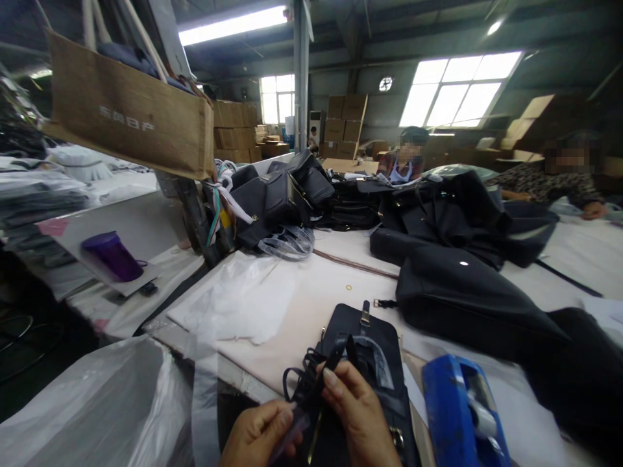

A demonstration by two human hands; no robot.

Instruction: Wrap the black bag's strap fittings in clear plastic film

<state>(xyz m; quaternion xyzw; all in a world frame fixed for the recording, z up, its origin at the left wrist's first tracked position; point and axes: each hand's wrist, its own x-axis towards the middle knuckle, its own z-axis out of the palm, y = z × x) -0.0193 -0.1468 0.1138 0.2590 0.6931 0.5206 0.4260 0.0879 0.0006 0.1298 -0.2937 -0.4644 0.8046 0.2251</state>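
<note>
Low in the head view, a black bag (335, 320) with a buckled strap and a plastic-wrapped handle (384, 363) lies at the table's near edge. My right hand (360, 412) is over it, fingers pinched on a thin black strap (335, 355). To its left, my left hand (257, 431) is closed on a small piece of clear plastic film (294, 428). Loops of narrow black cord or strap (293, 381) hang between the two hands. Part of the bag's lower half is hidden behind my hands.
A blue tape dispenser (445, 402) stands right of the bag. Black bags (467, 298) are heaped behind and to the right. A small ring (348, 287) lies on the table. A tan tote (131, 110) hangs upper left above a purple cup (111, 256). Two people sit across the table.
</note>
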